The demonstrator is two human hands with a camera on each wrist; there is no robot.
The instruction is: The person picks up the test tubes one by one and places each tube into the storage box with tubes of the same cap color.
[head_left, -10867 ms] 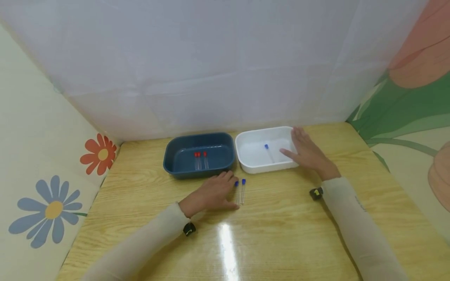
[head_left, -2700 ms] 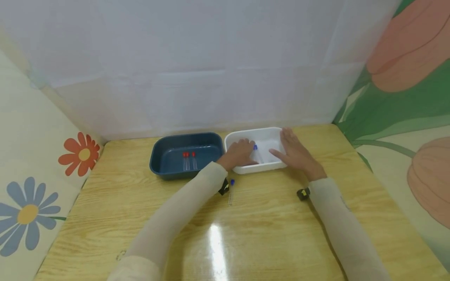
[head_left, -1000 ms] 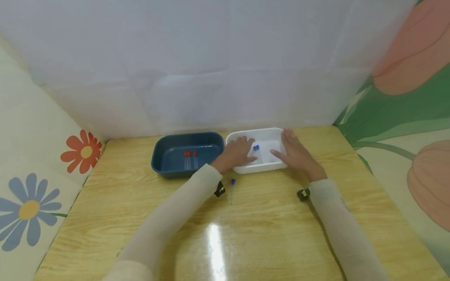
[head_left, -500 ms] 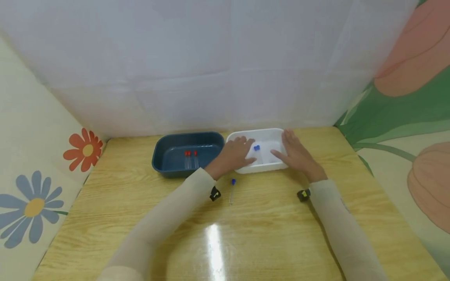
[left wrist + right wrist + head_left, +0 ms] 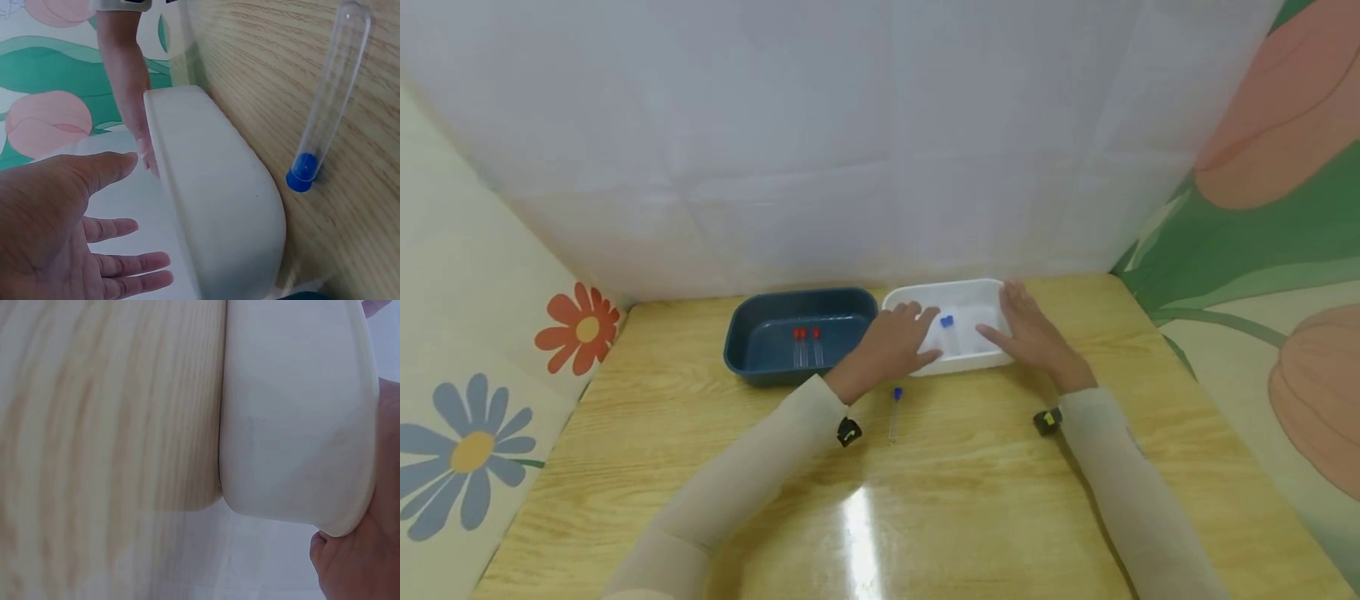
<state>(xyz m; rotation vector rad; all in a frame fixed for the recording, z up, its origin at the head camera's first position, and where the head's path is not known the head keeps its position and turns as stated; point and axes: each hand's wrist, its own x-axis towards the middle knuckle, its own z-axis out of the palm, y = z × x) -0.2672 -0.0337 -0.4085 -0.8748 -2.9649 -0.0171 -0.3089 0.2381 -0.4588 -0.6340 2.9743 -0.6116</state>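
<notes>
My left hand (image 5: 891,343) hovers over the left end of the white tray (image 5: 964,363), its fingers spread and nothing between them. In the left wrist view those fingers (image 5: 134,265) are apart, above the tray's rim. Inside the tray lie two test tubes with blue caps (image 5: 947,321). A third blue-capped test tube (image 5: 895,417) lies on the table in front, below my left hand; it also shows in the left wrist view. My right hand (image 5: 1037,333) rests on the tray's right end, thumb stretched over the inside and fingers extended along the far corner of the rim.
Left of the white tray, right beside it, stands a dark blue tray (image 5: 737,367) with three red-capped test tubes (image 5: 801,346) in it. Both trays stand near the back of the wooden table (image 5: 970,500), before a white cloth (image 5: 790,167). Painted side walls flank the table.
One blue-capped tube has gone from the table into the white tray, where my left hand let go of it. That hand has since drawn back, left and nearer. The right hand stays put.
</notes>
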